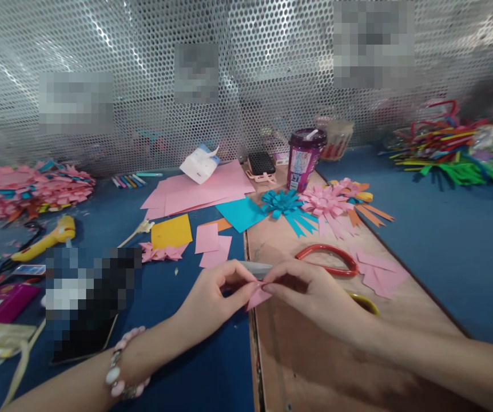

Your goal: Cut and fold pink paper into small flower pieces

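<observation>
A small folded piece of pink paper [257, 297] is pinched between my left hand [223, 294] and my right hand [306, 286], low over the seam in the work surface. Both thumbs press on its upper edge. Just beyond my fingers lie scissors with red handles [353, 264], their grey blades partly hidden behind my hands. A yellow handle [364, 302] shows from beneath my right forearm. Cut pink paper pieces [381, 274] rest to the right, and more pink squares [214, 252] lie beyond my left hand.
A blue paper flower [281, 203] and a pink paper flower [326, 200] stand before a purple cup [304, 163]. Pink sheets [203, 191] and a yellow square [171, 230] lie further back. At left are a yellow glue gun [47, 237], a dark tablet-like object [96, 320] and heaped flowers [32, 189].
</observation>
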`<control>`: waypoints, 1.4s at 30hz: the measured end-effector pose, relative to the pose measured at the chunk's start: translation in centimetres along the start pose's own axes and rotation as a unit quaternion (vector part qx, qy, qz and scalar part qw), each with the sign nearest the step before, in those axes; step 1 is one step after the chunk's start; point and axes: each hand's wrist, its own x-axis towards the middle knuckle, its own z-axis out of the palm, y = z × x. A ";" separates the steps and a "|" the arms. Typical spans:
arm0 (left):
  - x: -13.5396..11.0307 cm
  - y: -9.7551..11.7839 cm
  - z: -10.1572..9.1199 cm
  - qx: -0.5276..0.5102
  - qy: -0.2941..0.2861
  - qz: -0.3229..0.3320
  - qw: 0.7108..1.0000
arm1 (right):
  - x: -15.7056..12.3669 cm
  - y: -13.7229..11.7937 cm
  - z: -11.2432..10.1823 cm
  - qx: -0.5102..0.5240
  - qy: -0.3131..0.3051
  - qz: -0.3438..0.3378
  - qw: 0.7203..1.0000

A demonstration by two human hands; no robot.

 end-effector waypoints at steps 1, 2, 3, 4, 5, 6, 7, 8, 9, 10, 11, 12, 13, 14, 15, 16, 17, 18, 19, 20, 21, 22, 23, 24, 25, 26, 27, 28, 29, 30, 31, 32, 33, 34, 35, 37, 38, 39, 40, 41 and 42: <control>0.0 0.0 0.0 0.000 0.000 0.000 1.000 | 0.0 0.0 0.0 0.001 0.000 0.001 1.000; 0.0 0.1 0.0 0.000 -0.001 0.000 1.000 | -0.1 -0.1 0.0 0.001 -0.001 0.001 1.000; 0.0 0.1 0.0 0.001 -0.001 0.000 1.000 | -0.1 -0.1 0.0 0.002 -0.001 0.003 1.000; 0.0 0.1 0.0 0.001 -0.002 0.000 1.000 | -0.1 -0.1 0.0 0.001 -0.001 0.004 1.000; 0.0 0.1 0.0 0.002 -0.002 0.000 1.000 | -0.1 -0.1 0.0 0.001 -0.001 0.005 1.000; 0.0 0.1 0.0 0.003 -0.001 0.001 1.000 | -0.1 -0.1 0.0 0.001 -0.002 0.005 1.000; 0.0 0.1 0.0 0.005 0.000 0.003 1.000 | -0.1 -0.1 0.1 0.001 -0.002 0.004 1.000; 0.0 0.1 0.0 0.008 0.001 0.006 1.000 | -0.1 0.0 0.1 0.000 -0.002 0.003 1.000; 0.0 0.1 0.0 0.013 0.003 0.011 1.000 | -0.1 0.0 0.1 0.000 -0.002 0.000 1.000; 0.0 0.2 0.0 0.019 0.006 0.018 1.000 | -0.1 0.1 0.1 0.000 0.000 -0.003 1.000; 0.0 0.2 0.0 0.026 0.012 0.024 0.999 | -0.1 0.1 0.1 0.000 0.002 -0.005 1.000; 0.0 0.3 0.0 0.035 0.020 0.030 0.999 | -0.1 0.1 0.1 0.001 0.004 -0.005 1.000; 0.0 0.4 -0.1 0.042 0.032 0.033 0.998 | -0.1 0.2 0.1 0.006 0.006 -0.004 1.000; 0.0 0.5 -0.1 0.049 0.044 0.036 0.997 | -0.1 0.2 0.1 0.011 0.006 -0.001 1.000; -0.1 0.6 -0.1 0.054 0.058 0.038 0.996 | -0.2 0.3 0.1 0.017 0.005 0.003 1.000; -0.1 0.7 -0.1 0.058 0.069 0.041 0.995 | -0.2 0.3 0.2 0.021 0.002 0.007 1.000; -0.1 0.8 -0.1 0.060 0.078 0.044 0.994 | -0.2 0.4 0.2 0.025 -0.002 0.010 1.000; -0.2 0.8 -0.1 0.061 0.084 0.050 0.993 | -0.2 0.5 0.2 0.028 -0.007 0.011 1.000; -0.2 0.9 -0.2 0.061 0.088 0.054 0.993 | -0.2 0.5 0.2 0.029 -0.013 0.011 0.999; -0.2 0.9 -0.2 0.060 0.092 0.057 0.992 | -0.2 0.6 0.2 0.031 -0.017 0.010 0.999; -0.3 0.9 -0.2 0.060 0.095 0.060 0.992 | -0.2 0.7 0.2 0.033 -0.020 0.009 0.999; -0.3 0.8 -0.2 0.059 0.099 0.060 0.992 | -0.2 0.7 0.3 0.034 -0.023 0.009 0.999; -0.3 0.8 -0.2 0.058 0.102 0.058 0.991 | -0.2 0.8 0.3 0.034 -0.024 0.011 0.999; -0.3 0.7 -0.3 0.056 0.105 0.055 0.991 | -0.2 0.8 0.3 0.033 -0.024 0.012 0.999; -0.3 0.6 -0.3 0.054 0.107 0.051 0.991 | -0.1 0.8 0.3 0.031 -0.021 0.014 0.999; -0.3 0.6 -0.3 0.053 0.109 0.046 0.992 | -0.1 0.8 0.3 0.029 -0.016 0.016 0.999; -0.3 0.5 -0.3 0.051 0.111 0.040 0.992 | -0.1 0.8 0.2 0.027 -0.010 0.019 0.999; -0.2 0.4 -0.3 0.047 0.114 0.035 0.992 | -0.1 0.8 0.2 0.026 -0.004 0.022 0.999; -0.2 0.4 -0.3 0.042 0.116 0.029 0.992 | -0.1 0.7 0.2 0.025 0.001 0.026 0.999; -0.1 0.4 -0.3 0.035 0.118 0.023 0.992 | 0.0 0.7 0.2 0.024 0.005 0.031 0.999; -0.1 0.4 -0.3 0.025 0.120 0.017 0.992 | 0.0 0.6 0.1 0.026 0.007 0.036 0.999; 0.0 0.4 -0.3 0.015 0.122 0.012 0.992 | 0.0 0.6 0.1 0.030 0.007 0.040 0.999; 0.1 0.5 -0.2 0.005 0.124 0.008 0.992 | 0.1 0.6 0.0 0.038 0.006 0.044 0.998; 0.1 0.5 -0.2 -0.004 0.125 0.004 0.992 | 0.1 0.6 0.0 0.049 0.004 0.046 0.998; 0.2 0.5 -0.2 -0.011 0.126 0.000 0.992 | 0.2 0.6 -0.1 0.061 0.002 0.049 0.997; 0.2 0.5 -0.2 -0.024 0.128 -0.006 0.991 | 0.2 0.7 -0.1 0.085 -0.002 0.055 0.995; 0.2 0.5 -0.2 -0.031 0.127 -0.010 0.991 | 0.3 0.7 -0.1 0.095 -0.002 0.058 0.994; 0.3 0.5 -0.2 -0.037 0.127 -0.015 0.991 | 0.3 0.8 -0.1 0.105 0.000 0.061 0.993; 0.3 0.4 -0.2 -0.043 0.127 -0.019 0.991 | 0.3 0.9 -0.1 0.116 0.001 0.065 0.991; 0.3 0.3 -0.2 -0.049 0.128 -0.023 0.990 | 0.3 1.0 -0.1 0.127 0.002 0.068 0.990; 0.3 0.3 -0.2 -0.054 0.129 -0.027 0.990 | 0.3 1.1 -0.1 0.138 0.004 0.071 0.988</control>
